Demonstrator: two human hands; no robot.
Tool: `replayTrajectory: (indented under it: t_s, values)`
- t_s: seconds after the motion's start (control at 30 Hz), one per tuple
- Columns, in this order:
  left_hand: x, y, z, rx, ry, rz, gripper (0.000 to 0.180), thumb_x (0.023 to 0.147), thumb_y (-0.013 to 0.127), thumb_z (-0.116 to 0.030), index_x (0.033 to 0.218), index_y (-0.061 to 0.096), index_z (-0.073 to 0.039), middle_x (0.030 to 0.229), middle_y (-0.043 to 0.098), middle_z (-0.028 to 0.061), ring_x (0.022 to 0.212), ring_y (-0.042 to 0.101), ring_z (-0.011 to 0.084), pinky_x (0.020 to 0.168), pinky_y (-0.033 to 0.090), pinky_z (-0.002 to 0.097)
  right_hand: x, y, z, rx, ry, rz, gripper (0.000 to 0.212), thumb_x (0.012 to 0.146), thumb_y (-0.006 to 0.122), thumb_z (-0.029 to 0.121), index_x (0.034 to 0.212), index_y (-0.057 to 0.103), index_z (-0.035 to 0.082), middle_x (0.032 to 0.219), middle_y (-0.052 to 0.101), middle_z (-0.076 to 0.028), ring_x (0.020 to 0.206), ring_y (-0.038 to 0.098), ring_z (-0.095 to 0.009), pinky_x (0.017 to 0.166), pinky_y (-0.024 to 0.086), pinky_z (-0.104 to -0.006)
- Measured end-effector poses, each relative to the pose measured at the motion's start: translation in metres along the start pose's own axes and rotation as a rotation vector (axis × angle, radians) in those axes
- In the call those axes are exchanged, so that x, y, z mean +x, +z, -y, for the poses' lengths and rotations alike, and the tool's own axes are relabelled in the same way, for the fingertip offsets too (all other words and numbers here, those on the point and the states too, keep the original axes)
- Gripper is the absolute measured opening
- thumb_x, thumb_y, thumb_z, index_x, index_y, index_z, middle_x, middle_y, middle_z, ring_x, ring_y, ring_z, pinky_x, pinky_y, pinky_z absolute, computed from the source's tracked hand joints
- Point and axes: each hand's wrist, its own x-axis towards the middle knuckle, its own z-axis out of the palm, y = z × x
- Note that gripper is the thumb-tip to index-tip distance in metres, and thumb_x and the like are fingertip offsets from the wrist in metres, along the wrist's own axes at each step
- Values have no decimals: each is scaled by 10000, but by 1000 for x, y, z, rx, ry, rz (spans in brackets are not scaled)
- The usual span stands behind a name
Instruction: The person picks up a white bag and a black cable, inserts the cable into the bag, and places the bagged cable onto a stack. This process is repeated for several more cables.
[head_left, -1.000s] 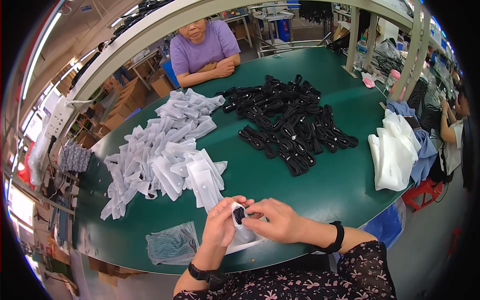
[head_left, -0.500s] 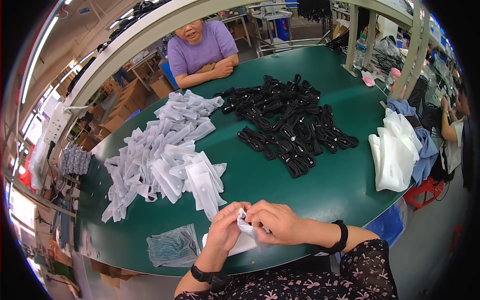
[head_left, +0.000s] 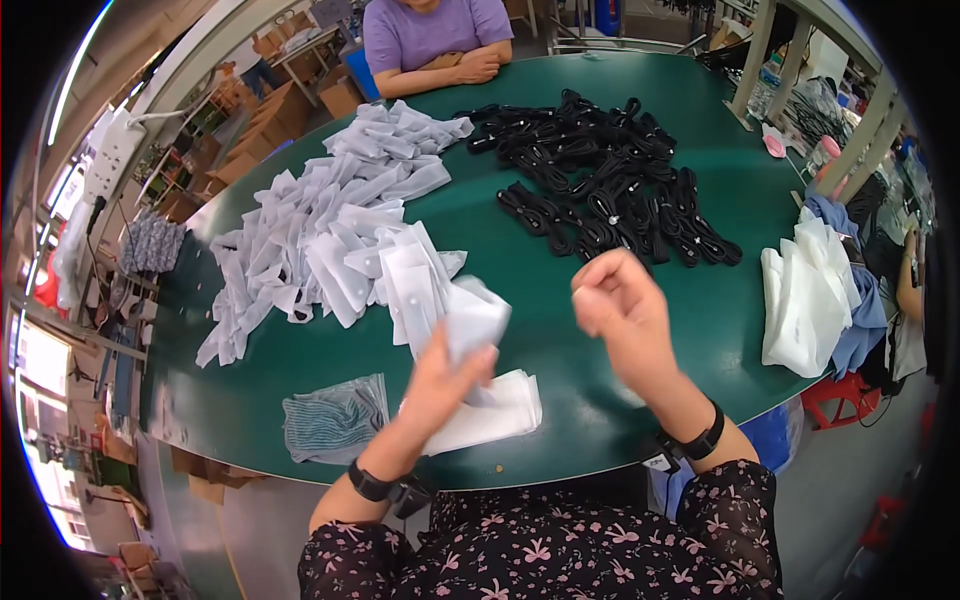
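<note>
My left hand (head_left: 440, 385) is closed on a frosted, whitish plastic bag (head_left: 476, 318), held up over the front of the green table. It overlaps the near end of a large pile of similar frosted bags (head_left: 345, 235). My right hand (head_left: 630, 325) is raised off the table to the right, its fingers curled in toward the thumb and nothing visible in them. Just beyond it lies a heap of coiled black cables (head_left: 600, 185). Beneath my left hand, a flat white stack (head_left: 490, 412) rests near the table's front edge; its exact kind is unclear.
On the green table (head_left: 560, 350), a clear bag with striped grey-green fabric (head_left: 335, 418) lies left of my left forearm. White plastic sheeting (head_left: 808, 295) hangs at the right edge, above a red stool (head_left: 840, 400). A person in purple (head_left: 440, 45) leans on the far edge.
My hands were together at the bag's mouth; now they are apart. The left has lifted the bag forward, and the right has let go and moved toward the cables. The view has shifted.
</note>
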Motion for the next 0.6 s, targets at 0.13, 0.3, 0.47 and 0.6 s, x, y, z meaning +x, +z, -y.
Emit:
replayTrajectory:
  t_s: [0.13,0.3,0.47,0.6]
  values:
    - [19,-60,9,75,155,-305,704,838,740,-180,1377,343,37,1275,491,180,1116,554,243,876,509,347,10,-30,-10,-182,-3,-97,122,919,611,78,977,512,37,860,538,-4,723,511,-50,632,423,-181]
    - [24,-70,10,1341,453,-417,890,774,793,-279,1479,285,-83,1524,143,240,1378,246,440,998,394,597,25,-65,-55,-1097,-167,-100,328,870,691,181,1128,539,47,1057,528,-110,915,543,-220,749,468,-337]
    - [39,-69,32,1533,118,-104,886,739,813,-323,1481,331,-288,1590,-23,175,1432,68,500,904,280,813,45,-88,-81,-1778,-302,-108,604,792,749,311,1319,518,130,1418,329,-226,1202,418,-430,926,402,-531]
    - [64,-106,53,1454,155,-100,821,755,800,-330,1457,374,-344,1591,-23,165,1425,93,512,878,295,833,60,-96,-90,-1823,-212,-28,679,777,749,363,1382,490,198,1532,207,-241,1291,351,-479,978,364,-574]
